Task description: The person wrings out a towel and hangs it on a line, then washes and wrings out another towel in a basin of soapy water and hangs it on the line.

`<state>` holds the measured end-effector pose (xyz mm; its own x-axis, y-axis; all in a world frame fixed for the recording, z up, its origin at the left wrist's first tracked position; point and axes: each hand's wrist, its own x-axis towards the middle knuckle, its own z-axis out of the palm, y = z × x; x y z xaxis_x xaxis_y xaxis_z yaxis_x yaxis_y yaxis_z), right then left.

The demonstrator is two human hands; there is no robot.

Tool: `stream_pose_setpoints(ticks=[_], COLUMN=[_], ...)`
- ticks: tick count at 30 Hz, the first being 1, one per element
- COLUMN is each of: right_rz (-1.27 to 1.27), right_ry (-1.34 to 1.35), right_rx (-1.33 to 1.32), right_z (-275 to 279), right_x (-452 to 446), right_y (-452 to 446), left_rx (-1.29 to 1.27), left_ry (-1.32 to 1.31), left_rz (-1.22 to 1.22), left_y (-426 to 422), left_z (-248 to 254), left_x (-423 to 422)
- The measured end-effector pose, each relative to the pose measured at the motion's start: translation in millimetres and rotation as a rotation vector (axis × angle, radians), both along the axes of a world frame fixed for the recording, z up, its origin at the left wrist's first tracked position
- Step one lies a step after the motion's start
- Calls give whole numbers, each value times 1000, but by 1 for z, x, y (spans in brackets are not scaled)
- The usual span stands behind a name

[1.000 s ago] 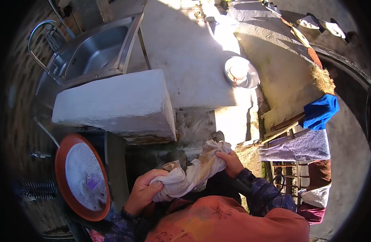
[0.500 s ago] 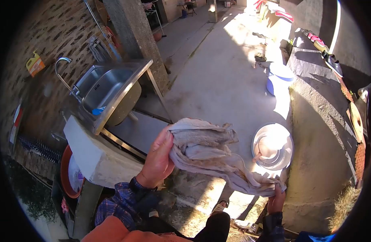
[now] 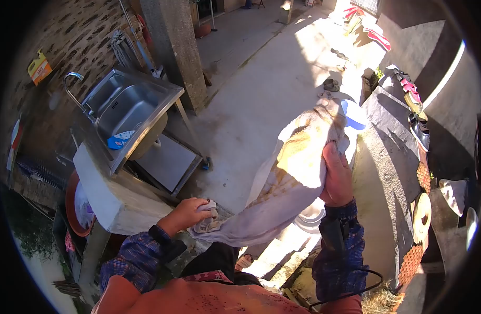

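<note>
A pale, brown-stained cloth stretches between my two hands, its upper part lit brightly by the sun. My left hand is closed around a bunched corner at the lower left. Higher up on the other side, my right hand grips the cloth's edge with the thumb in front; its other fingers are mostly hidden behind the fabric. The cloth hangs in the air in front of my body. Behind it, a metal basin on the ground is largely covered from view.
To the left stands a steel sink with a blue and white packet inside, beside a concrete block and a reddish tub. A blue bucket is beyond the cloth. Shoes line the right ledge.
My right hand has risen with its end of the cloth, while my left has dropped lower. The bunched cloth is now spread wider, and the view has shifted.
</note>
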<state>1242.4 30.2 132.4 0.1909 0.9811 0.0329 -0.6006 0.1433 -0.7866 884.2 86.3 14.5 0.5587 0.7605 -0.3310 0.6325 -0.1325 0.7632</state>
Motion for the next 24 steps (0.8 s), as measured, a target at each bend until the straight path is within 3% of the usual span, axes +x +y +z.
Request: stream_pose_setpoints(ticks=[1,2,3,5,6,8,9,11,12,13,14,15,17,18,22,24], right_rz=[38,-8,3,158,202,224,168,70,30,-54,-81,-104,-61,-47,-315,-324], right_ry=[-26,-48,-69,-234,-341,-479,-539,-637,-676,-831,-830,-830,-1106,-1311,-1043,-912], right_rx=[9,36,24,-24,51,71,130,241,295,296,266,238,65,-17,136,129], right_z=[19,43,56,78,96,111,119,137,148,155,154,149,116,107,137,161], right_x=[-10,-26,-27,-29,-42,-37,-33,-14,0,21,39,56,88,110,178,219], right_y=[17,30,40,68,82,108,120,144,154,162,169,181,210,226,279,300], left_rx=[221,333,322,-41,-39,-314,-315,-333,-332,-147,44,46,-248,-210,26,398], left_ry=[233,34,14,-506,-514,-662,-672,-379,-379,-520,-656,-655,-945,-737,-605,-520], left_rz=[-180,-68,-53,239,249,-68,-60,-225,66,84,102,109,311,114,177,62], left_y=[11,25,31,54,70,108,120,139,145,165,184,192,207,225,310,340], left_z=[6,-15,-4,31,29,13,19,35,51,65,73,76,79,67,156,198], left_x=[-2,-5,7,48,61,80,80,79,69,56,49,58,81,85,119,149])
